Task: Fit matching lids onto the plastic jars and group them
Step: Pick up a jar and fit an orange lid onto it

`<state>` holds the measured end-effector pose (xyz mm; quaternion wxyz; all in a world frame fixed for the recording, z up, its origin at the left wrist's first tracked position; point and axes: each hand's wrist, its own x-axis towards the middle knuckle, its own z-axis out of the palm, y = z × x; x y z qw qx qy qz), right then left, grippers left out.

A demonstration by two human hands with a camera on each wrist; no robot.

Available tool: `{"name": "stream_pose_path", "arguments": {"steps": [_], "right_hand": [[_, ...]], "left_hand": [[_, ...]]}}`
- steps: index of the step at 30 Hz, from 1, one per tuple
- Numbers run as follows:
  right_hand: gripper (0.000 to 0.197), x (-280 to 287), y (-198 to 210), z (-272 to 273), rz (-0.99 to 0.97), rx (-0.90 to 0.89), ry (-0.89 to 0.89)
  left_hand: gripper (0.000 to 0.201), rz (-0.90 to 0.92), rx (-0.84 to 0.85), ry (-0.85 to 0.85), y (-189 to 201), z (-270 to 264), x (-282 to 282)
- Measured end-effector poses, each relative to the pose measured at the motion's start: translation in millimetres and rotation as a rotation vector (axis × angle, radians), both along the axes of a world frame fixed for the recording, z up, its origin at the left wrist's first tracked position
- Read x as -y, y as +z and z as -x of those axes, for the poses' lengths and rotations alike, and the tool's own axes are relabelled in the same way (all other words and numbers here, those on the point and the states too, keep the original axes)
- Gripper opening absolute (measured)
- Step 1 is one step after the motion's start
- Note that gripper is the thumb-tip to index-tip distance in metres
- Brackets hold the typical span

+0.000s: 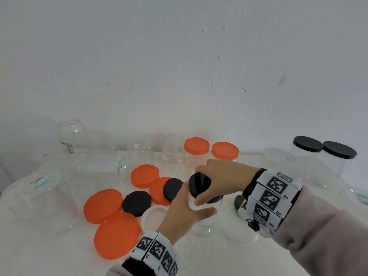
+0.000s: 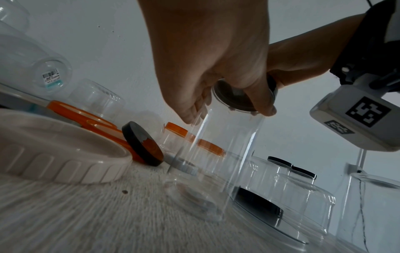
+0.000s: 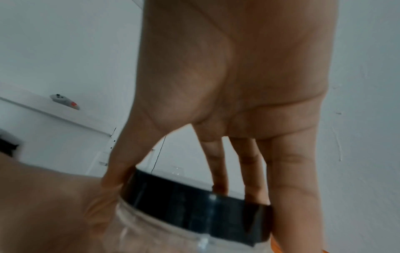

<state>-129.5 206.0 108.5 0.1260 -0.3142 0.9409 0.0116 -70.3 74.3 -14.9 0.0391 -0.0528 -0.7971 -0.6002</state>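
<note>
We see the right hand [image 1: 223, 176] gripping a black lid [image 1: 199, 184] by its rim, thumb on one side and fingers on the other, with the lid seated on the mouth of a clear jar [image 2: 218, 154]. The left hand [image 1: 184, 214] wraps the jar's upper wall just below the lid; the jar stands upright near the middle of the white surface [image 1: 49, 253]. To its left lie loose lids: four orange lids [image 1: 116, 235], two black lids [image 1: 136, 203], one of them leaning on an orange lid, and an upturned white lid [image 1: 153, 216]. Two orange-capped jars [image 1: 196, 148] stand at the back; two black-capped jars [image 1: 308, 145] stand together at the far right. Several uncapped clear jars [image 1: 73, 134] occupy the left side.
</note>
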Motion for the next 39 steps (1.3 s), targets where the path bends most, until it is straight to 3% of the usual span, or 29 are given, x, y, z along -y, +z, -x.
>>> {"name": "stream_pose_path", "arguments": {"steps": [3,7,10,18,31,39], "right_hand": [[0.075,1,-4,-3,-0.005,-0.056,-0.020],[0.084,-1,3,-2,-0.026,0.121,0.010],[0.090,-4,8,0,-0.010,0.153,0.053],[0.072,-6,2,0,0.075,0.087,0.052],[0.072,-16,-17,-13,0.166,-0.043,0.040],[0.077,-19,-36,-20,0.275,-0.090,-0.015]], "left_hand": [[0.081,-0.014,0.004,-0.006,0,0,0],[0.077,-0.013,0.007,0.001,0,0,0],[0.073,0.004,0.005,0.014,1,0,-1],[0.078,-0.010,-0.010,0.012,-2,0,-1],[0.076,-0.016,-0.059,0.041,0,-5,-4],[0.073,0.001,-0.042,-0.045,4,-4,1]]}}
